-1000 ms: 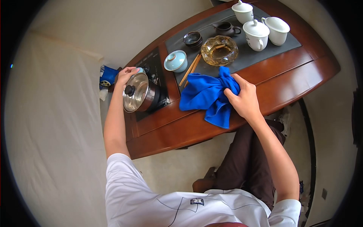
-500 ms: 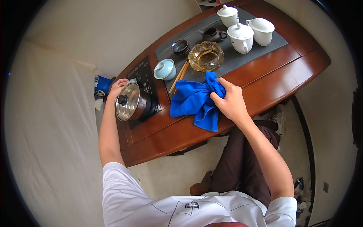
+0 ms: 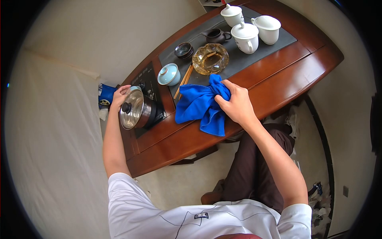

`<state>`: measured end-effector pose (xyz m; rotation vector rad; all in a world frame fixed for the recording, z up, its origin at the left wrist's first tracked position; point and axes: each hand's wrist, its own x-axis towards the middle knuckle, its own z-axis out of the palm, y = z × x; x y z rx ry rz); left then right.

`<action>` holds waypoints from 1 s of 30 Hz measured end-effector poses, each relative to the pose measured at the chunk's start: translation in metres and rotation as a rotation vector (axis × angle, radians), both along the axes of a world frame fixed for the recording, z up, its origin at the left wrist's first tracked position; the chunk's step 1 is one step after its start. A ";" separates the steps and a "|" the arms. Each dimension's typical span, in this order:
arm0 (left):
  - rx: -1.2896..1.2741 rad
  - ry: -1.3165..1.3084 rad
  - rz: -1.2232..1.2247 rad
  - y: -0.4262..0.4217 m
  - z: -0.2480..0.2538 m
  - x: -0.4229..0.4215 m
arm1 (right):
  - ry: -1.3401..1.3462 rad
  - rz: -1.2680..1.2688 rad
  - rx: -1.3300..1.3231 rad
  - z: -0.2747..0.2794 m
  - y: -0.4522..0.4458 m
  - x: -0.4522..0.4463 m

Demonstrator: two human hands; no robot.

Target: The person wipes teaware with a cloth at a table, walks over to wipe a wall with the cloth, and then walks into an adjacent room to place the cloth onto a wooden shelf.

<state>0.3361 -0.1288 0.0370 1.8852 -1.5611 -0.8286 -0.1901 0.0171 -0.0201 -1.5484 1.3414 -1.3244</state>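
At the table's left end, my left hand point(image 3: 121, 95) is closed on a light blue cup point(image 3: 134, 88), mostly hidden behind the pot. The steel pot point(image 3: 148, 112) has a glass lid point(image 3: 132, 108) with a black knob and stands on the black cooktop point(image 3: 153, 85). My right hand point(image 3: 237, 102) grips a bunched blue cloth point(image 3: 199, 104) above the table's front edge. Beyond the cloth lie wooden chopsticks point(image 3: 183, 81), beside a light blue lidded bowl point(image 3: 168, 74) and an amber glass ashtray point(image 3: 210, 59).
Three white lidded cups point(image 3: 244, 36) stand on the grey inlay of the wooden table point(image 3: 278, 85). A dark pitcher point(image 3: 216, 36) and dark small bowls point(image 3: 184, 50) are near the ashtray. A pale cloth sheet point(image 3: 59, 139) hangs on the left.
The table and everything on it have shifted left in view as the camera turned. Both hands keep their holds, and the blue cloth hangs in nearly the same shape.
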 end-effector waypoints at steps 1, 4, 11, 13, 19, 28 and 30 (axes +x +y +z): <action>-0.049 0.005 -0.016 0.001 -0.002 0.001 | 0.005 -0.001 0.002 0.000 0.000 0.000; -0.053 0.097 0.006 0.005 -0.003 0.004 | 0.008 -0.010 0.001 0.003 0.001 0.000; 0.115 0.133 -0.025 0.020 0.003 -0.002 | 0.027 -0.015 -0.024 0.000 -0.001 0.002; 0.100 0.121 -0.027 0.022 0.003 -0.003 | 0.005 -0.012 -0.009 0.001 0.000 0.001; -0.093 0.290 0.091 0.028 0.009 0.014 | 0.011 -0.014 0.007 0.004 0.000 0.002; -0.560 0.063 0.114 0.118 0.096 -0.082 | 0.024 -0.026 -0.038 0.001 -0.001 0.004; -0.562 -0.006 -0.011 0.159 0.079 -0.122 | 0.038 -0.024 -0.030 0.003 0.000 0.004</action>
